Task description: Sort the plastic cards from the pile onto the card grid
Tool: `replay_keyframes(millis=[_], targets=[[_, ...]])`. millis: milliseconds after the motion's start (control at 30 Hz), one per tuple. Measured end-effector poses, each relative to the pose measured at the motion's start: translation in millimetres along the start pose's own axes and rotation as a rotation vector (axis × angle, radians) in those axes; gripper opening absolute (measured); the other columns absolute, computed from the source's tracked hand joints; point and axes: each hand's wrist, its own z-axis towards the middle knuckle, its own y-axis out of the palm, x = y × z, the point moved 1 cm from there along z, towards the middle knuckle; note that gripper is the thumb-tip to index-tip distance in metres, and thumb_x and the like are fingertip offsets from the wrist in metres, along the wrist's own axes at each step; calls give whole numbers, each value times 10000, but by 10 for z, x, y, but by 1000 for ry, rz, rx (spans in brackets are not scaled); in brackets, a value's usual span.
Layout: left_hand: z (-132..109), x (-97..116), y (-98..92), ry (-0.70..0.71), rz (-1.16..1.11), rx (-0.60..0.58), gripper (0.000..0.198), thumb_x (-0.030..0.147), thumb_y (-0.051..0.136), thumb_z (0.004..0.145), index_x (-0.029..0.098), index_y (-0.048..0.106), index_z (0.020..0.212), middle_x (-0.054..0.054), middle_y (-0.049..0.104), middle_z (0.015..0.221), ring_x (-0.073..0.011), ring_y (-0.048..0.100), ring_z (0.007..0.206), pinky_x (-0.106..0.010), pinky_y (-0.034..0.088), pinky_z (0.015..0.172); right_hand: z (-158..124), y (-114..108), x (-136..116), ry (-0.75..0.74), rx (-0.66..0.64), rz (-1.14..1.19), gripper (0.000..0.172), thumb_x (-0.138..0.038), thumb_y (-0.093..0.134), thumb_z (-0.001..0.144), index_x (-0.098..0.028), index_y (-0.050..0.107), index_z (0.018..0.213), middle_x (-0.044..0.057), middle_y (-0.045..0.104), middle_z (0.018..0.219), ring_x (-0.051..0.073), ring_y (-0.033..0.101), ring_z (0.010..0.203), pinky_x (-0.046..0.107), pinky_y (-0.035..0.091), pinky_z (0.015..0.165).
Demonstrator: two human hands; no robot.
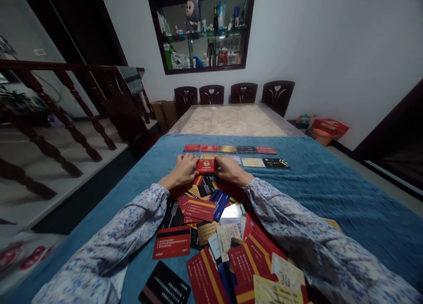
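Note:
Between my two hands is a red card (206, 165) with a round emblem, upright to me and gripped at its left and right edges. My left hand (183, 168) has its fingers closed on the left side, and my right hand (231, 169) closes on the right side. Just beyond lie two rows of cards, including a gold card (228, 149), a white card (253, 162) and a black card (276, 163). Under my wrists and nearer to me spreads a loose, overlapping pile of red, black, blue and gold cards, with a red striped card (198, 208) near its top.
A blue cloth (330, 185) covers the near part of the long table, whose bare stone-look top (228, 119) shows farther off. Dark chairs (211, 94) stand at the far end. To the left runs a wooden railing (69, 92); a red bag (330, 127) sits at right.

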Motion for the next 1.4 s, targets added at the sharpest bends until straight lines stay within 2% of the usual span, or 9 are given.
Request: replay_keyframes(millis=[200,400,567,733,933,1100,1400], targets=[[187,11,-77,-3,20,-39,337,228,658,867,173,650,1200,-165,634,1220,-366,526,1223,-578,357,1065,139,-34,126,12,-13,15,327,-172,678,837,-86,696,1153,192,759,1182,294,707,1077,277,473,801],[372,8,-118,-41,98,-102,410,209,639,869,183,615,1277,-175,602,1345,-365,494,1304,-559,368,1062,302,-49,236,6,5,-22,315,-205,704,842,-106,727,1140,182,763,1177,285,705,1077,274,487,830],[552,-54,-131,-58,117,-126,404,226,657,870,200,618,1271,-167,597,1375,-364,489,1304,-552,377,1058,461,-145,302,31,-19,-59,303,-237,700,868,-109,754,1137,180,773,1162,299,719,1078,269,475,783],[729,-152,-99,-57,127,-137,392,213,637,865,189,628,1256,-175,604,1343,-361,483,1292,-554,375,1040,630,-192,399,4,-35,-130,315,-270,698,885,-103,760,1144,177,756,1208,293,693,1115,275,472,844],[937,-272,-36,-44,110,-143,373,263,671,840,186,660,1205,-157,613,1286,-375,449,1295,-538,372,1019,766,-200,487,72,-45,-162,433,-379,739,856,-158,743,1228,180,707,1295,344,601,1244,323,496,882],[1076,-338,31,-61,122,-163,354,263,639,849,180,677,1191,-160,615,1298,-375,444,1295,-534,371,1007,866,-185,531,106,-72,-167,494,-422,757,840,-185,731,1272,177,676,1358,368,564,1296,370,501,932],[1237,-377,118,-93,112,-216,378,213,648,836,183,686,1210,-172,598,1378,-388,423,1375,-570,375,1060,1026,-84,631,137,-107,-171,490,-432,716,866,-199,724,1297,173,650,1405,381,515,1336,427,470,983]])
